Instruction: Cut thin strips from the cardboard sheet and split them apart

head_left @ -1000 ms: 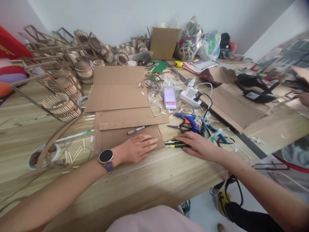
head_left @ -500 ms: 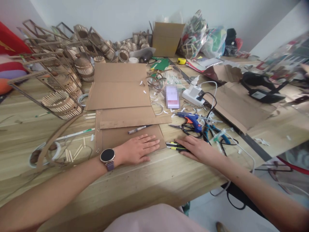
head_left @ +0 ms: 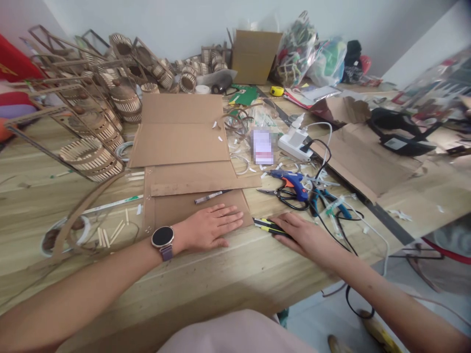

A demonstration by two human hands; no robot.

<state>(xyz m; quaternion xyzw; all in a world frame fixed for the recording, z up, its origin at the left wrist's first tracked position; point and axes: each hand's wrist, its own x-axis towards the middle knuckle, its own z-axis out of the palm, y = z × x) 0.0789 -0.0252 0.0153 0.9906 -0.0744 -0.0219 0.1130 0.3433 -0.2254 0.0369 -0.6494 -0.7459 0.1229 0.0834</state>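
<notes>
a flat left hand [head_left: 211,227] on brown cardboard sheet [head_left: 172,212], right hand [head_left: 304,236] over a black-and-yellow plastic utility knife [head_left: 268,226].
the hands are apart, the left open, its fingers slightly spread; whether the right grips or just covers the knife, i cannot tell. the knife lies on the pale wooden table [head_left: 235,277], by the sheet's right edge. it looks light, stiff and smooth, best held round the handle, clear of the blade end; the cardboard seems light but bendable, best steadied with a flat palm.
</notes>
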